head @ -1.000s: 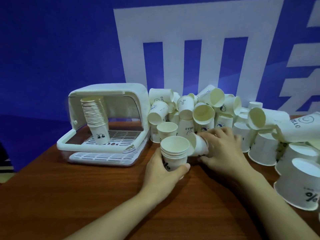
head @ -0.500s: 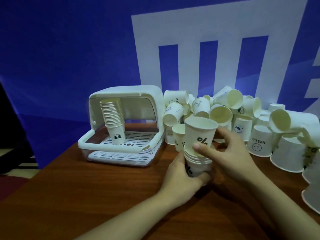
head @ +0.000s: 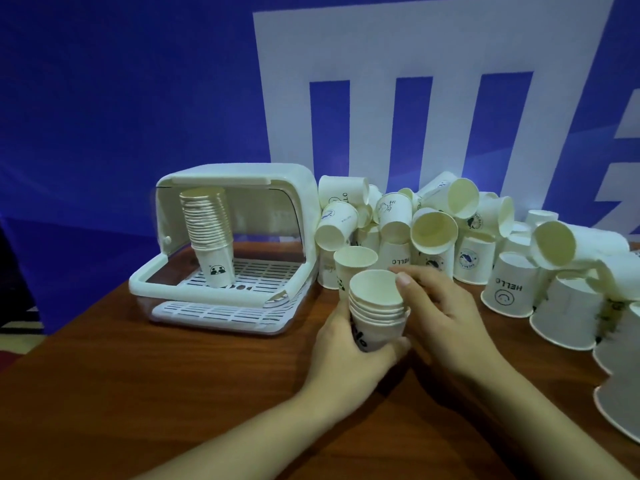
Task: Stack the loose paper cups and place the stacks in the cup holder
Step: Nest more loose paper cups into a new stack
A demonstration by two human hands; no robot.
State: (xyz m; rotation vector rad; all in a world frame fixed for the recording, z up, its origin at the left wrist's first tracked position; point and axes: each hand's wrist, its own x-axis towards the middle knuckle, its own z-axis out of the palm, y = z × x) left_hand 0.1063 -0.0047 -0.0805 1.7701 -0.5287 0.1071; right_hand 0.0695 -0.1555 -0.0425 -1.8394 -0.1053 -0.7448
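Near the middle of the wooden table point(head: 173, 393), a short stack of cups point(head: 377, 311) stands upright, gripped around its base by the left hand point(head: 349, 355). The right hand point(head: 440, 306) rests beside it, thumb touching the top rim, fingers loosely curled. Behind lie loose cups point(head: 433, 230); left stands the cup holder point(head: 304, 209) holding a tall stack point(head: 209, 233).

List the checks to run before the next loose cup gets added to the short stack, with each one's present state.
1. Left hand grips the short stack: ok.
2. Top cup seated evenly in the stack: ok.
3. Right hand free of any cup: ok, thumb only touches the rim.
4. Loose cups in the pile nearby: ok.
5. Cup holder lid open: ok.
6. Room beside the tall stack inside: ok.
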